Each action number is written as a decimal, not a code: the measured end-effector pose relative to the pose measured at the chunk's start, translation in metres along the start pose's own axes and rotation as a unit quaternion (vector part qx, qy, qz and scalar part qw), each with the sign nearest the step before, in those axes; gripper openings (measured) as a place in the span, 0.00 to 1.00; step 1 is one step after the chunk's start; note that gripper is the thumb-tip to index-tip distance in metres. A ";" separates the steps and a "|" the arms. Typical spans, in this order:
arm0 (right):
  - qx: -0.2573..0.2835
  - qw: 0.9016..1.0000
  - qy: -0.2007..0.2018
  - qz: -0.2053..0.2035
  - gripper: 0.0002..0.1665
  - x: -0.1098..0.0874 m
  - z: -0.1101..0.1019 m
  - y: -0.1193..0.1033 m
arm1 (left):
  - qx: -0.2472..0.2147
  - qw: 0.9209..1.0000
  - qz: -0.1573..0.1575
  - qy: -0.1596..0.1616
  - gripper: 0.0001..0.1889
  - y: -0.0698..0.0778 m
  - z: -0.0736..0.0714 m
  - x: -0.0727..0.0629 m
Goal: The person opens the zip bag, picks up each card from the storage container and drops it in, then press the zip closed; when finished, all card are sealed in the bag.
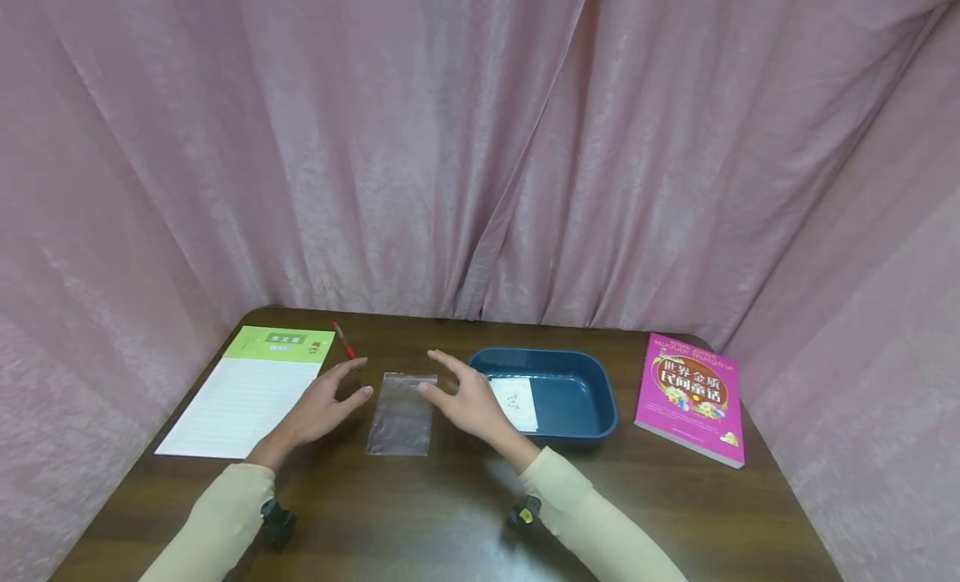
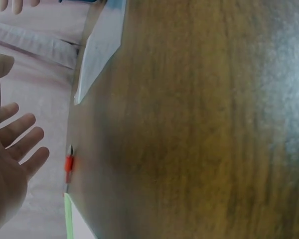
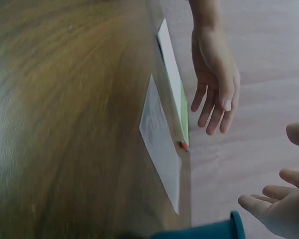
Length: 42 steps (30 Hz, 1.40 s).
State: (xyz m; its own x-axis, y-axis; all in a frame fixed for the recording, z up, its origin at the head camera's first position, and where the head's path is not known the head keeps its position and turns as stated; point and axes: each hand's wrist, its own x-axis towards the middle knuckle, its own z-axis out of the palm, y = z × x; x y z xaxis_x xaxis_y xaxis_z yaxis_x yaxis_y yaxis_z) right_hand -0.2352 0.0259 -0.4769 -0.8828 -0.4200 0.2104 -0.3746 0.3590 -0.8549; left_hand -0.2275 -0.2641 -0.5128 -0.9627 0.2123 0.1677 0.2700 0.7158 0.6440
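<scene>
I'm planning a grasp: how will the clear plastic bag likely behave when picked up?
The clear plastic bag is probably floppy: thin film, lying flat on the table. Likely light, as nothing shows inside. Perhaps slippery, given its sheen.

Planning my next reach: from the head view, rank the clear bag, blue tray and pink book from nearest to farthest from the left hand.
From the left hand:
1. Clear bag, just to its right.
2. Blue tray, farther right, between bag and book.
3. Pink book, farthest right, past the tray.
</scene>
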 end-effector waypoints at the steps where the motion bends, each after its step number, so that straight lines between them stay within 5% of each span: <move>1: 0.011 1.000 -0.001 0.005 0.35 0.001 0.003 0.001 | -0.002 1.000 -0.003 -0.001 0.35 0.000 0.001 0.000; 16: 0.021 0.998 0.017 0.054 0.34 0.002 0.042 0.004 | -0.008 1.000 -0.003 0.000 0.33 -0.017 0.021 0.006; 30: 0.002 0.996 0.028 0.090 0.36 0.005 0.064 0.021 | -0.021 1.000 -0.018 0.009 0.30 -0.013 0.029 0.014; 42: -0.002 0.991 0.031 0.130 0.37 0.007 0.068 0.030 | 0.035 0.998 -0.032 0.048 0.26 -0.016 0.044 0.031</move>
State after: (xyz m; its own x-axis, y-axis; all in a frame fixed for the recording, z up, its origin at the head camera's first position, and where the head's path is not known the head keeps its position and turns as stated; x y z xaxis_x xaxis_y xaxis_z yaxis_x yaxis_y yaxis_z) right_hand -0.2336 -0.0229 -0.5333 -0.9654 -0.2606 0.0129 -0.1336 0.4512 -0.8824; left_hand -0.2610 -0.2396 -0.5509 -0.9743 0.1027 0.2005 0.2053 0.7711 0.6026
